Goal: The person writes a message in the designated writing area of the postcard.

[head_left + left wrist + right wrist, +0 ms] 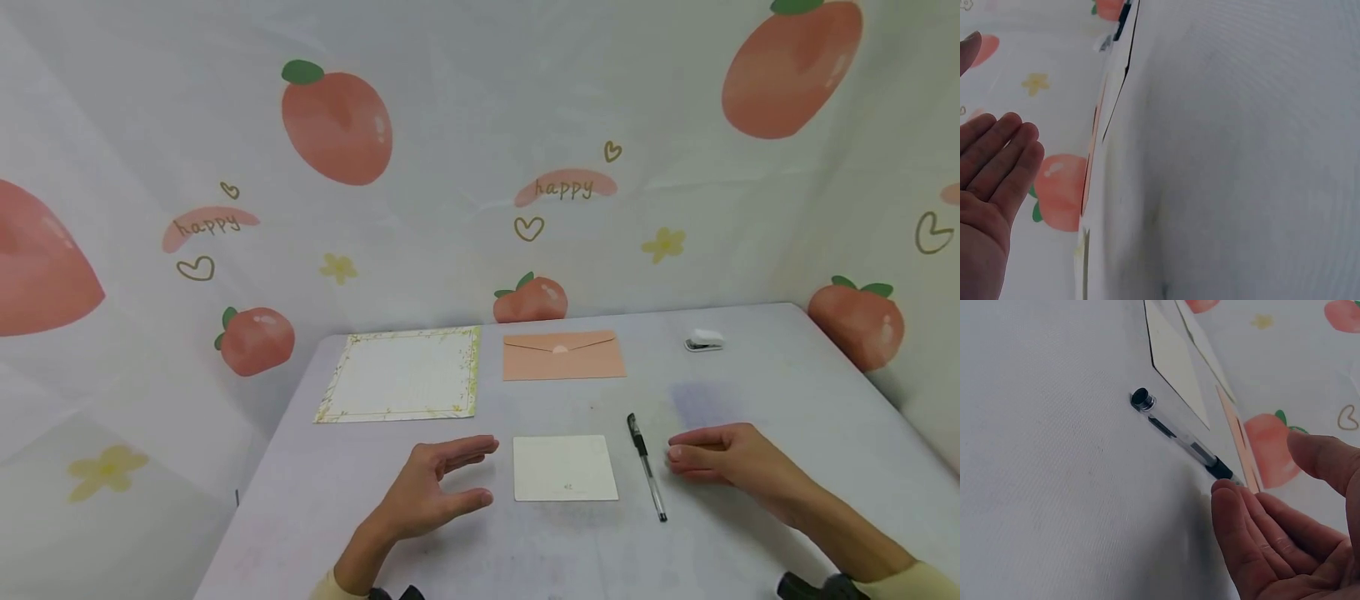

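Note:
My left hand (438, 487) hovers to the left of a small cream card (566, 468), its fingers straight and its thumb held apart. In the left wrist view the palm (982, 209) and straight fingers show with nothing in them. To the right of the card lies a pen (647, 467) with a black cap and a clear barrel. Just right of that pen is my right hand (731, 454), fingers gently bent and holding nothing. The right wrist view shows its fingertips (1225, 494) overlapping the capped end of the pen (1179, 437).
A peach envelope (562, 357) lies flap side up at the back middle. Left of it is a white sheet with a yellow floral border (401, 375). Toward the back right sits a small white stapler (704, 340). A peach-printed cloth (450, 167) hangs behind the table.

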{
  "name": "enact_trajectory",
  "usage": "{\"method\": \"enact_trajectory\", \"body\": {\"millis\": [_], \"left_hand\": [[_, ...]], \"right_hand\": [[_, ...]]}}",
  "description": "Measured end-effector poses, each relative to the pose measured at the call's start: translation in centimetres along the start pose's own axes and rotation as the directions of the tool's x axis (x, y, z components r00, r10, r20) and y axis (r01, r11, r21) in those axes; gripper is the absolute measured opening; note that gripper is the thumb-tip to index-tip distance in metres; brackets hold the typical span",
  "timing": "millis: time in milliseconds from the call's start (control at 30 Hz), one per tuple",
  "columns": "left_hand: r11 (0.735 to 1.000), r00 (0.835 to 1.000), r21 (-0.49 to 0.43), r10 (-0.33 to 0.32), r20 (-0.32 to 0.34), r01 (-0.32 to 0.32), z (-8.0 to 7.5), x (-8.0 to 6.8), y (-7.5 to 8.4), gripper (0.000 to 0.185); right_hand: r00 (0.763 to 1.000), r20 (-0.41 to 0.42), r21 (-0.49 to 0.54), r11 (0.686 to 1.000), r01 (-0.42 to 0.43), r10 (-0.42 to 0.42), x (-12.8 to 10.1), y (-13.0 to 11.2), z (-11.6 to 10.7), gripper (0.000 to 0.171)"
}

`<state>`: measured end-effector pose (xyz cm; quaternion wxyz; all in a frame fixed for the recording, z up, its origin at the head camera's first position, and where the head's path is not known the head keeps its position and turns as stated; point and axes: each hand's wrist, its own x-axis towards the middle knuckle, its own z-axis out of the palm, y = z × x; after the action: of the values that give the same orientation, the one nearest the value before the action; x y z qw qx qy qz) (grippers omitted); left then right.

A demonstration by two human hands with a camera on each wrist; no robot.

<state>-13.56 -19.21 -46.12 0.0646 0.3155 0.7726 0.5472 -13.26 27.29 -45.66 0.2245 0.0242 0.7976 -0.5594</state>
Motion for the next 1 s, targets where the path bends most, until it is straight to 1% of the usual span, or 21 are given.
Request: {"method": "enact_trajectory", "body": {"millis": [133, 300, 467, 633, 767, 867, 1000], "left_hand": [[1.000, 1.000, -0.004, -0.011, 0.011, 0.011, 0.5, 0.2, -0.1, 0.059], [0.999, 0.999, -0.013, -0.042, 0.018, 0.042, 0.9, 0.4, -0.1, 0.060], [0.999, 0.999, -0.022, -0.040, 0.022, 0.040, 1.2, 0.5, -0.2, 0.058], [0.999, 0.999, -0.028, -0.039, 0.023, 0.039, 1.5, 0.7, -0.1, 0.058], [0.999, 0.999, -0.023, -0.040, 0.027, 0.040, 1.9, 0.9, 0.0, 0.058], [0.999, 0.999, -0.022, -0.042, 0.034, 0.043, 2.4, 1.1, 0.1, 0.058], [0.996, 0.994, -0.029, -0.081, 0.067, 0.084, 3.0, 1.3, 0.5, 0.058]], "right_hand": [[1.000, 0.000, -0.052, 0.998, 0.017, -0.017, 0.6, -0.2, 0.5, 0.054], [0.998, -0.056, -0.155, 0.988, -0.006, -0.002, 1.3, -0.5, 1.4, 0.052], [0.994, -0.108, -0.222, 0.975, -0.002, -0.022, 1.7, -0.8, 2.5, 0.042], [0.982, -0.173, -0.320, 0.947, 0.012, -0.071, 2.0, -0.8, 3.8, 0.029], [0.971, -0.213, -0.388, 0.922, 0.014, -0.104, 2.0, -1.1, 4.6, 0.026], [0.968, -0.224, -0.406, 0.914, 0.016, -0.117, 2.0, -1.4, 5.0, 0.025], [0.969, -0.212, -0.394, 0.918, 0.033, -0.126, 1.9, -1.5, 5.0, 0.021]]}}
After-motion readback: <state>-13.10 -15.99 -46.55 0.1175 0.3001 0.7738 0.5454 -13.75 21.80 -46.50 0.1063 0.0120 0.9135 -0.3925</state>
